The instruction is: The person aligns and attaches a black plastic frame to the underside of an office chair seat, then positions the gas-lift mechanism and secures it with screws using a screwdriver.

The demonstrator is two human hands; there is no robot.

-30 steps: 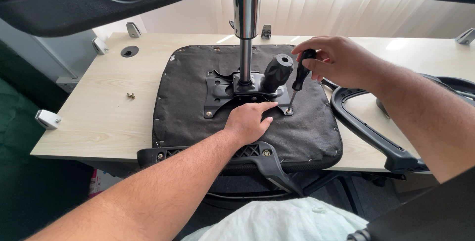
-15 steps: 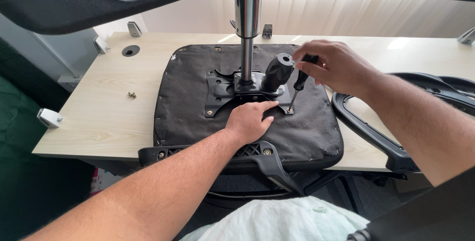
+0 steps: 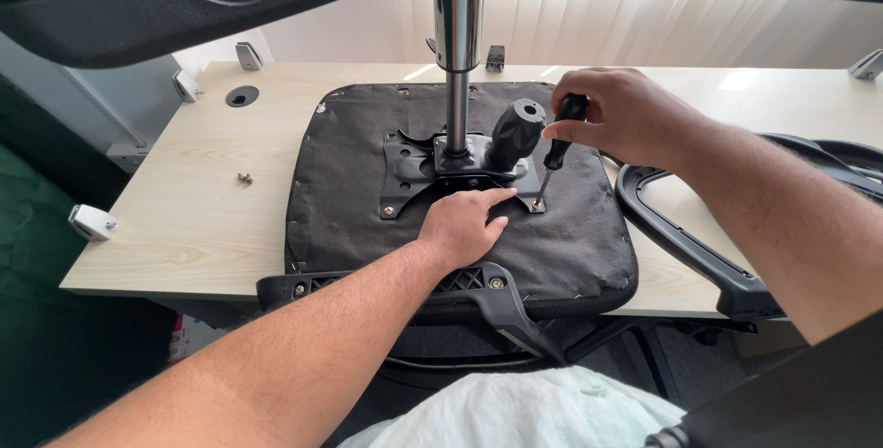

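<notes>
Right hand [image 3: 618, 115], fingers clamped on screwdriver [image 3: 555, 149], is driving a screw at the near right corner of the plate [image 3: 405, 165] on the upturned seat [image 3: 349, 218] lying on the tabletop [image 3: 184, 209], left hand [image 3: 464, 223] pressing flat, fingers spread, beside it; judging next: steady downward turning.

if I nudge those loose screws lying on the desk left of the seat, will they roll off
Probably they roll only a little: the screws look small and light, so a nudge would move them easily, but headed screws tend to curl in an arc. They lie well inside the desk edge.
</notes>
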